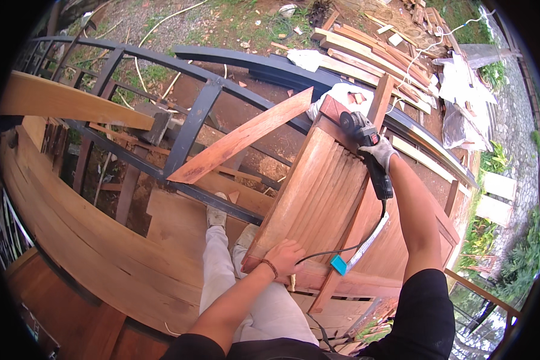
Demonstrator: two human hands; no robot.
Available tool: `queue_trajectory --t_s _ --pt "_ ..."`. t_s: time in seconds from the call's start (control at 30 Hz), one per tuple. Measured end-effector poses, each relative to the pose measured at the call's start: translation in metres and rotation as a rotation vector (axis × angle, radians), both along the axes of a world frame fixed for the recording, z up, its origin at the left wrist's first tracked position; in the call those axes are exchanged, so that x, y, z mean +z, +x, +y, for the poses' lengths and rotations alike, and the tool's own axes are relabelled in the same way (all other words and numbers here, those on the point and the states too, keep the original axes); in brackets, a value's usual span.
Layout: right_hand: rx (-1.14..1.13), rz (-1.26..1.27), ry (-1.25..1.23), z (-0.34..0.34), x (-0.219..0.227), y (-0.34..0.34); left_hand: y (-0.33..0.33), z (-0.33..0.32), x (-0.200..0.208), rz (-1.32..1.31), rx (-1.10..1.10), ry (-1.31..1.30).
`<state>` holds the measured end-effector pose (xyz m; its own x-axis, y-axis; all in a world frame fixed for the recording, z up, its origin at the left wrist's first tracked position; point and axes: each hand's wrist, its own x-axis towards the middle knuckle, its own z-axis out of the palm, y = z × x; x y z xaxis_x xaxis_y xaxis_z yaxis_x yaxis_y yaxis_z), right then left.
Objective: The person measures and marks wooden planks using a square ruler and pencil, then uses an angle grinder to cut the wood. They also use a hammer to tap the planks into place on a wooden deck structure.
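Note:
My right hand (379,151), in a pale work glove, is closed round a black angle grinder (375,162). The grinder's disc lies at the far end of a reddish wooden panel (303,201), by its corner; whether disc and wood touch is unclear. My bare left hand (285,259) grips the panel's near left corner, fingertips partly hidden. From the grinder, a black power cord (336,252) crosses the panel to my left hand. A loose wooden strip (372,207) lies across the panel, beside a turquoise-and-white object (340,264).
An angled plank (246,139) rests across a dark metal frame (192,129) to the left. Long curved boards (96,222) lie at the near left. Stacked lumber (378,57) and plastic sheeting (462,99) are beyond. My shoe (216,213) is beside the frame.

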<state>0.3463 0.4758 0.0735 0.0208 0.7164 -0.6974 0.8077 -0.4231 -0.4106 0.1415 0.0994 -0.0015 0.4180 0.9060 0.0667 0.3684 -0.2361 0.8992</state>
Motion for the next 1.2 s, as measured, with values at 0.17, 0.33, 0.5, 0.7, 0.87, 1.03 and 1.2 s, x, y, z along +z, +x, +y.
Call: queue_trajectory --t_s 0.17,0.33,0.5,0.7,0.87,1.03,1.2 --pt "0.033 -0.016 0.071 -0.068 0.021 0.028 0.002 -0.016 0.006 -0.028 -0.051 -0.086" --pt "-0.622 0.511 -0.036 -0.209 0.052 0.070 -0.015 -0.063 0.074 -0.082 -0.498 -0.538" --pt "-1.101 0.941 -0.030 -0.368 0.046 0.070 -0.002 -0.091 0.082 -0.578 -0.453 -1.262" --pt "-1.438 1.800 -0.040 -0.527 0.010 -0.003 0.042 -0.145 0.115 -0.419 -0.254 -1.349" --pt "-1.631 1.831 0.185 -0.604 0.006 -0.059 0.016 -0.182 0.145 -0.169 -0.212 -1.421" --pt "-1.892 1.851 0.409 -0.661 0.028 -0.072 0.022 -0.214 0.158 0.060 -0.381 -1.319" --pt "-1.848 0.880 0.497 -0.742 0.028 -0.059 0.061 -0.264 0.155 0.667 -0.775 -0.704"
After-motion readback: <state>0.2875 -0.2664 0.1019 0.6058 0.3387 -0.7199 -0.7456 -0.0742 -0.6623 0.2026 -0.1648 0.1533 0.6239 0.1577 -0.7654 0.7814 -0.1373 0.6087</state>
